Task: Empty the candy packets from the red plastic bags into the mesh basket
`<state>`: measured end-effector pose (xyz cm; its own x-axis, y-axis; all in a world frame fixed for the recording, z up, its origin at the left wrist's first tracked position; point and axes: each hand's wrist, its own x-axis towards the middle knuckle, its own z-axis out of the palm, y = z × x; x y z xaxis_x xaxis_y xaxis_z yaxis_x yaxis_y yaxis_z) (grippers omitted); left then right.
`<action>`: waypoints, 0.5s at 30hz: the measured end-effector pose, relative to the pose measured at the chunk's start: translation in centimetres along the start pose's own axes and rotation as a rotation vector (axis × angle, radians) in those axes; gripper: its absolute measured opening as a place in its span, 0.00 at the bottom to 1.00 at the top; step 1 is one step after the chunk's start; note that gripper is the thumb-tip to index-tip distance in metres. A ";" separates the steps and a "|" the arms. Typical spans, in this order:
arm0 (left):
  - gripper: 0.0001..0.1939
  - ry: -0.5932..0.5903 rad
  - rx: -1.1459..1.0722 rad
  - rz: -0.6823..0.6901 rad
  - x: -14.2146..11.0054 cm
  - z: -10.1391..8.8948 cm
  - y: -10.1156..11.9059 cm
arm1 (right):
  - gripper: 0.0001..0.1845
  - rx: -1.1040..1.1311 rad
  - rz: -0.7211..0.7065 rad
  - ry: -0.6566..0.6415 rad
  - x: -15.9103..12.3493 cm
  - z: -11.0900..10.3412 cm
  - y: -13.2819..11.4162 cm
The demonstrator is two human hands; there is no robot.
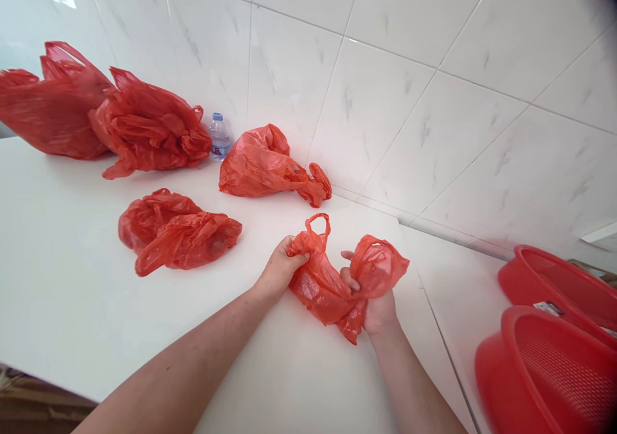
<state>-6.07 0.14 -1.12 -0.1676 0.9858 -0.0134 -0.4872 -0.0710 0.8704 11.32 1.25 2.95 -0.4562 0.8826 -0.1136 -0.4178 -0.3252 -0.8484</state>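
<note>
Both my hands hold a thin red plastic bag (324, 289) above the white table. My left hand (285, 263) pinches its left side, thumb on top, below a handle loop that sticks up. On the other side my right hand (378, 305) is partly covered by the bag; a few of its fingertips show, curled at the plastic near the second handle. The bag looks thin and crumpled; what it may contain does not show. Left of my hands a crumpled red plastic bag (178, 231) lies on the table. Behind them rests another red bag (260, 164) with a twisted neck.
Two bulging red bags, one at the far left (53, 116) and one beside it (152, 125), stand against the tiled wall (395, 80). A small water bottle (219, 139) stands near them. Red plastic baskets (511, 370) sit at the right, past a seam in the tabletop (270, 382).
</note>
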 end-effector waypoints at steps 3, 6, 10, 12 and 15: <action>0.15 0.004 -0.031 -0.024 0.0 -0.1 0.1 | 0.13 -0.020 0.073 0.105 0.5 -0.7 0.4; 0.19 -0.029 -0.048 -0.044 0.0 0.0 0.3 | 0.13 -0.048 0.113 0.147 0.9 -1.2 1.0; 0.21 -0.096 -0.028 -0.028 -0.3 0.3 0.5 | 0.19 -0.102 0.073 0.212 1.3 -1.7 1.8; 0.20 -0.134 0.011 -0.034 -0.6 0.6 0.4 | 0.15 -0.132 0.041 0.255 1.5 -1.6 1.9; 0.16 -0.130 0.086 -0.064 -0.5 0.8 0.2 | 0.11 -0.114 0.006 0.233 1.3 -0.8 1.4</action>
<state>-5.39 -0.26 -0.49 -0.0240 0.9997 -0.0110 -0.4171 0.0000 0.9089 10.82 2.27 1.21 -0.2594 0.9395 -0.2238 -0.3183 -0.3020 -0.8986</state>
